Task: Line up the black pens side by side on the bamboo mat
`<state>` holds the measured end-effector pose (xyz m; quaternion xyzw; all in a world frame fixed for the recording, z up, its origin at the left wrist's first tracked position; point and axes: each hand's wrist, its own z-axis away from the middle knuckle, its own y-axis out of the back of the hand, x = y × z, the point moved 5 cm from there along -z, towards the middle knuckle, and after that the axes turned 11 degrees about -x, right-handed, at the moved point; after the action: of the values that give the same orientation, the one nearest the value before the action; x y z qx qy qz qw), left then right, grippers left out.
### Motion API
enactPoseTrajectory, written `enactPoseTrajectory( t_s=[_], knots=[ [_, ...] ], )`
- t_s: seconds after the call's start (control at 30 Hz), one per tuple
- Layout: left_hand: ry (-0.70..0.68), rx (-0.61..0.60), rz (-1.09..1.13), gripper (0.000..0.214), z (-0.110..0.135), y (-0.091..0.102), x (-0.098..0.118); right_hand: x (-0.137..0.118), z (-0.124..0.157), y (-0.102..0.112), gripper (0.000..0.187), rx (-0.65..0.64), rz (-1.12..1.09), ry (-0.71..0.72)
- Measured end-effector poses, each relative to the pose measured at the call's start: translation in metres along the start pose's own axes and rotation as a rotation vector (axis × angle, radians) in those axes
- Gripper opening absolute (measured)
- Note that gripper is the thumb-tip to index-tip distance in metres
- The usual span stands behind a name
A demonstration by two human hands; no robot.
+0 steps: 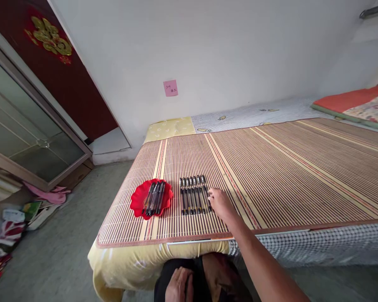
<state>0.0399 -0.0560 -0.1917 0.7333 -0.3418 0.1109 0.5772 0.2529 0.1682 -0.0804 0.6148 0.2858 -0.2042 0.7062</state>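
Several black pens (pixel 193 195) lie side by side in a row on a striped bamboo mat (pixel 271 167) that covers a bed. My right hand (pixel 219 202) reaches out over the mat and its fingertips touch the rightmost pen of the row; the fingers are curled together at the pen. To the left of the row a red scalloped plate (pixel 138 197) holds several more black pens (pixel 154 198). My left hand (pixel 179 285) rests flat on my dark-clothed lap below the bed's edge, fingers stretched out, holding nothing.
The bed's near edge shows a yellow quilt (pixel 129 264) and a checked sheet (pixel 318 243). A folded orange and floral blanket (pixel 355 102) lies at the far right. Clothes and books (pixel 22 218) litter the floor at left beside a glass door. A pink note (pixel 170 88) sticks on the wall.
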Motion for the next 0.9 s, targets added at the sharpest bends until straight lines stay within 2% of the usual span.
enactPoseTrajectory(
  t_s=[0.4, 0.9],
  knots=[
    [0.015, -0.01, 0.011, 0.034, 0.001, -0.002, -0.002, 0.003, 0.01, -0.003, 0.03, 0.032, 0.02, 0.11],
    [0.025, 0.001, 0.019, 0.035, 0.002, -0.004, -0.004, 0.002, 0.013, -0.002, 0.033, 0.023, 0.016, 0.101]
  ],
)
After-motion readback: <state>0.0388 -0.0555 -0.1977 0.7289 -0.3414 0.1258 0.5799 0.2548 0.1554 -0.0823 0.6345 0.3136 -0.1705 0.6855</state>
